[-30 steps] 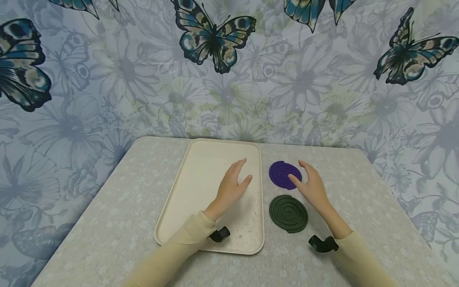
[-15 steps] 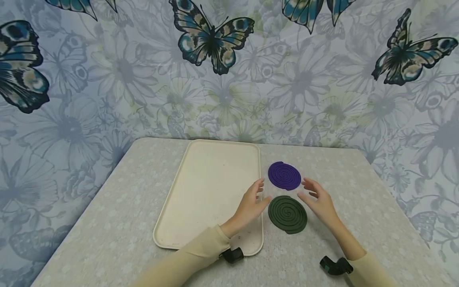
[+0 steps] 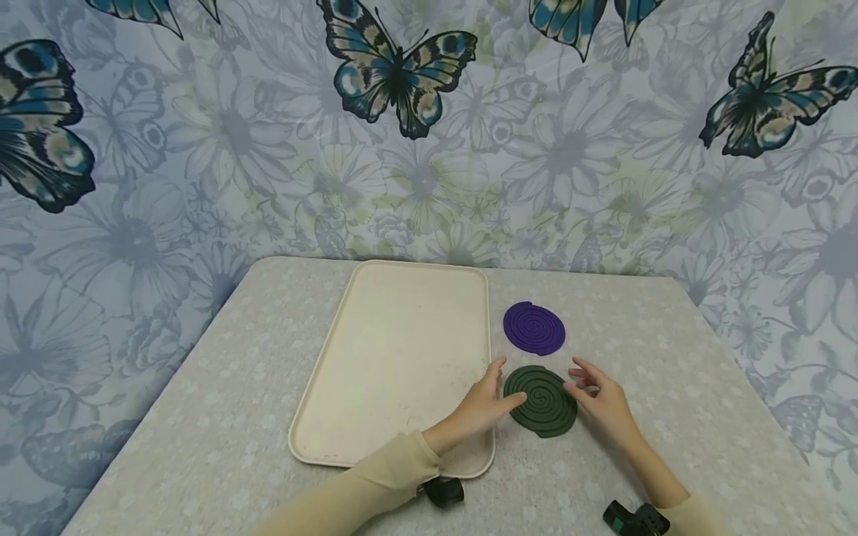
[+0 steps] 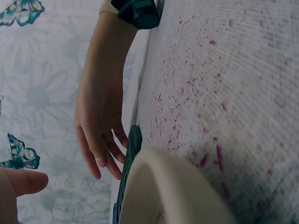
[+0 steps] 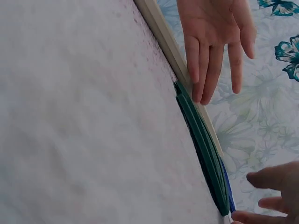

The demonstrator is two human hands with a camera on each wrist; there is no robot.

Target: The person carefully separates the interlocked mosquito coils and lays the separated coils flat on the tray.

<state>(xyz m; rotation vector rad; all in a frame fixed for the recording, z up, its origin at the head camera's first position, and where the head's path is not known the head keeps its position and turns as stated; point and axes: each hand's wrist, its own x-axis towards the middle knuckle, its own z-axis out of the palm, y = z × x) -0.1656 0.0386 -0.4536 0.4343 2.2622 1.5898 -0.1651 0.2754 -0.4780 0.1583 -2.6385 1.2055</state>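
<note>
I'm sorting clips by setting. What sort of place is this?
Probably an indoor craft or work corner, judging by the flat green coil lying beside a shallow cream tray, with a butterfly-patterned backdrop behind them.

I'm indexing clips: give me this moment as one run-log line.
left hand empty by left edge of green coil | right hand empty by its right edge | purple coil beyond green | tray left of coils

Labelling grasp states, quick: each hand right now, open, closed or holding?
Left hand: open, holding nothing, thumb over the green coil.
Right hand: open, holding nothing, at the green coil's right side.
</note>
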